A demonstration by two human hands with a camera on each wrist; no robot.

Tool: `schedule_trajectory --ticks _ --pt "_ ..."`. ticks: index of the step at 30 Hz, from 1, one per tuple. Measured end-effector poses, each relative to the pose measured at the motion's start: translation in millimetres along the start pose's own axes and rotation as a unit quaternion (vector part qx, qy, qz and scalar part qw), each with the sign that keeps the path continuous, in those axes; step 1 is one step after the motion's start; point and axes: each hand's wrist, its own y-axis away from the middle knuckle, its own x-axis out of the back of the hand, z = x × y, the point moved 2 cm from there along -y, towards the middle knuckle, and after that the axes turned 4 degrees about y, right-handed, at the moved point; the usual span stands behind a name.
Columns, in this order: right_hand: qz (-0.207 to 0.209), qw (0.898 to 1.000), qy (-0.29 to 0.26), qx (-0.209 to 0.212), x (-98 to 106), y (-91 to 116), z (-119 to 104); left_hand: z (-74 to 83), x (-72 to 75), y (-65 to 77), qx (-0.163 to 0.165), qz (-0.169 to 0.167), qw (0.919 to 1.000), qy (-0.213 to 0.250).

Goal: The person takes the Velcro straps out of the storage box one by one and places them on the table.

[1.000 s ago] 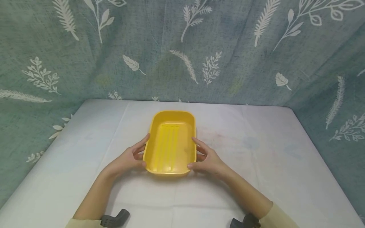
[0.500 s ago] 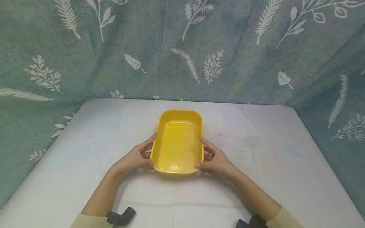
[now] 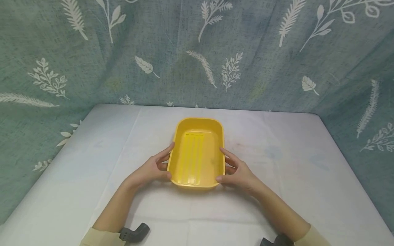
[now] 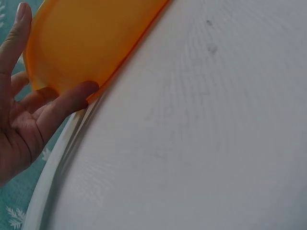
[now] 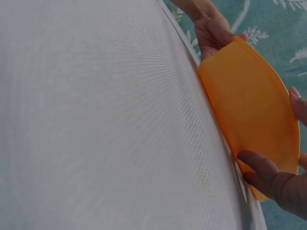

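Note:
A yellow rectangular plastic tray [image 3: 210,160] with rounded corners and raised lines along its floor sits in the middle of the head view. My left hand [image 3: 152,169] holds its left side, fingers spread along the wall and thumb at the near corner. On the opposite side my right hand [image 3: 241,174] grips it likewise, the thumb on the near right corner. Both wrist views show the tray's outer wall [image 5: 249,100] in orange, with fingertips against it. Nothing lies inside the tray. Whether its underside touches the table cannot be told.
A white cloth covers the table [image 3: 292,164]. Behind and beside it hangs a green-blue curtain [image 3: 172,75] with white leaf prints. Dark devices [image 3: 134,233] are strapped at both wrists, by beige sleeves.
Both hands have moved the tray a little to the right, their hold on it unchanged. The whole head view has also shifted slightly.

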Motion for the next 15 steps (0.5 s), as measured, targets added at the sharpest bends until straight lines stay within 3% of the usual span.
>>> schedule_trajectory --ticks 15 --pt "0.014 1.000 0.009 -0.024 17 13 3 1.1 -18.7 -7.7 -0.001 -0.011 0.9996 0.025"
